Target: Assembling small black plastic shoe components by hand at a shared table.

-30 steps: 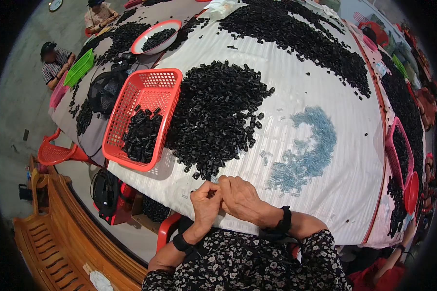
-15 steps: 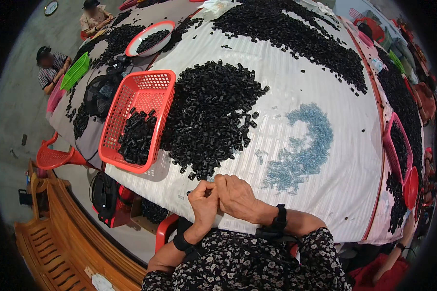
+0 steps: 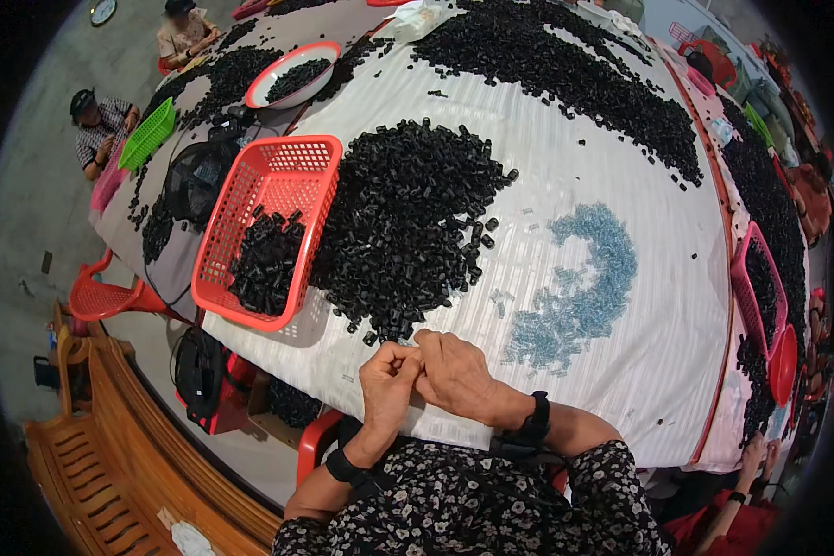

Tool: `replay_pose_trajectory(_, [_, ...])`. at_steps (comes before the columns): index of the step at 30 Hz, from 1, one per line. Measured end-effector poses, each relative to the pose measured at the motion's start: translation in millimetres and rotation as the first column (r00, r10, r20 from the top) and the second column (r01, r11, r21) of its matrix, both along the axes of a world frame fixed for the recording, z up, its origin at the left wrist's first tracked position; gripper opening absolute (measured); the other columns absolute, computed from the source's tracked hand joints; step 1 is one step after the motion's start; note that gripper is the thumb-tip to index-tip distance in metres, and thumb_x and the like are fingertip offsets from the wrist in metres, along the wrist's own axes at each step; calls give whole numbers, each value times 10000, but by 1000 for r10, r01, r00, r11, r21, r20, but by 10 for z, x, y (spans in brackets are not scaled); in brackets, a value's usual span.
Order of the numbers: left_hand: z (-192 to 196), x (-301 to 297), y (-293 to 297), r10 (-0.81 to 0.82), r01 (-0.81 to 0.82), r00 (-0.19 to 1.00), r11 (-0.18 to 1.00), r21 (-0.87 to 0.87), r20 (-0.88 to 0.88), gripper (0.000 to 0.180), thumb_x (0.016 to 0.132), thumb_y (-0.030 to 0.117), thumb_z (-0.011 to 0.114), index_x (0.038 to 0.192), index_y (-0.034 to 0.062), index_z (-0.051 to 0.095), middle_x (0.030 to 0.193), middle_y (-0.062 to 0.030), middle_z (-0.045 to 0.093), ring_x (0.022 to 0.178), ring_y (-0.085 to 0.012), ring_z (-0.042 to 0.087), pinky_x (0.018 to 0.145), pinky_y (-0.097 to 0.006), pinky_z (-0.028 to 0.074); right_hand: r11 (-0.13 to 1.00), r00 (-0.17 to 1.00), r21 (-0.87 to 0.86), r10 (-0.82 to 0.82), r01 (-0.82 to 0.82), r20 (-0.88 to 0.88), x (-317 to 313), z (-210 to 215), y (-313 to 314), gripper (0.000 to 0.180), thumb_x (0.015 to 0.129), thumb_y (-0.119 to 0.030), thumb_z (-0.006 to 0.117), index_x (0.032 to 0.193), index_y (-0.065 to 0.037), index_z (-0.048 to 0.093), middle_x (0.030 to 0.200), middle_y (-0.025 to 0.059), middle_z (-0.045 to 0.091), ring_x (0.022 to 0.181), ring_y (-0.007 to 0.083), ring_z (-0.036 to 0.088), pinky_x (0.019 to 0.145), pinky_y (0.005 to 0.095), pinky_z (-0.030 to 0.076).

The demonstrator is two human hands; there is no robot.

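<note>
My left hand (image 3: 386,385) and my right hand (image 3: 459,375) meet at the near edge of the cloth-covered table, fingertips pinched together. Whatever they hold is too small and too covered by the fingers to name. Just beyond them lies a big heap of small black plastic parts (image 3: 403,218). To its left stands a red plastic basket (image 3: 329,167), partly filled with the same black parts (image 3: 267,264). A curved spread of small clear bluish pieces (image 3: 612,250) rests on the white cloth (image 3: 658,343) to the right of my hands.
More black parts (image 3: 565,74) cover the far side. A red-rimmed bowl (image 3: 327,51) and a green basket (image 3: 148,134) stand at the far left, where two people sit. A pink basket (image 3: 746,269) and a co-worker's hands (image 3: 760,454) are at the right. A wooden bench (image 3: 111,454) stands lower left.
Both my hands stay together, with small finger shifts. The view has shifted slightly. At the lower right, the co-worker's hands have come into view by the black parts.
</note>
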State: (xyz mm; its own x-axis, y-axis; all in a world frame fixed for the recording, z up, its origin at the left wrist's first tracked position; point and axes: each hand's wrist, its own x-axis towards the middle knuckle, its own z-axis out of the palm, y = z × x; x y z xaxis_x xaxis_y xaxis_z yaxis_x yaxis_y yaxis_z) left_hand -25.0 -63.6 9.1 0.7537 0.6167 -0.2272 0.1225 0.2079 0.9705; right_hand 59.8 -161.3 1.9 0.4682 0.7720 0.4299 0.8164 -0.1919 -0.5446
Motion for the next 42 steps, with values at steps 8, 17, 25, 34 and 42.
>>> replay_pose_trajectory(8, [-87, -38, 13, -30, 29, 999, 999, 46, 13, 30, 837, -25, 606, 813, -17, 621, 699, 12, 597, 616, -21, 504, 537, -167, 402, 997, 999, -72, -11, 15, 50, -56, -25, -2, 429, 702, -106, 613, 1071, 57, 467, 743, 107, 498, 679, 238, 539, 577, 326, 480])
replay_pose_trajectory(17, [-206, -1, -78, 26, -33, 999, 943, 332, 26, 72, 835, -3, 618, 774, -9, 578, 635, 50, 540, 595, 8, 439, 488, -181, 355, 989, 989, -150, 32, -10, 143, -37, -64, -19, 449, 685, -112, 616, 1073, 60, 471, 758, 101, 489, 692, 228, 526, 568, 304, 466])
replay_pose_trajectory(25, [-29, 8, -18, 32, -21, 993, 995, -97, 114, 15, 864, -16, 590, 868, -24, 602, 757, -31, 635, 645, -41, 565, 565, -171, 451, 994, 995, 105, -3, -8, 98, 64, -91, 31, 429, 689, -120, 626, 1043, 73, 479, 726, 113, 506, 651, 226, 537, 548, 316, 459])
replay_pose_trajectory(34, [-41, -82, 16, -57, 57, 998, 998, 24, 26, 25, 841, -35, 587, 818, -28, 583, 722, 1, 605, 626, -18, 518, 536, -167, 415, 998, 989, 26, 59, -63, 135, 24, -78, -18, 470, 675, -118, 634, 1060, 102, 480, 704, 100, 497, 603, 210, 527, 529, 297, 453])
replay_pose_trajectory(42, [-187, -74, -66, 26, -37, 998, 981, 188, 58, 99, 838, -38, 584, 747, -7, 564, 654, 36, 559, 571, 3, 456, 493, -158, 364, 999, 996, 10, 38, -39, 85, -32, -105, 5, 412, 659, -89, 634, 1016, 57, 490, 704, 114, 506, 609, 242, 548, 511, 340, 451])
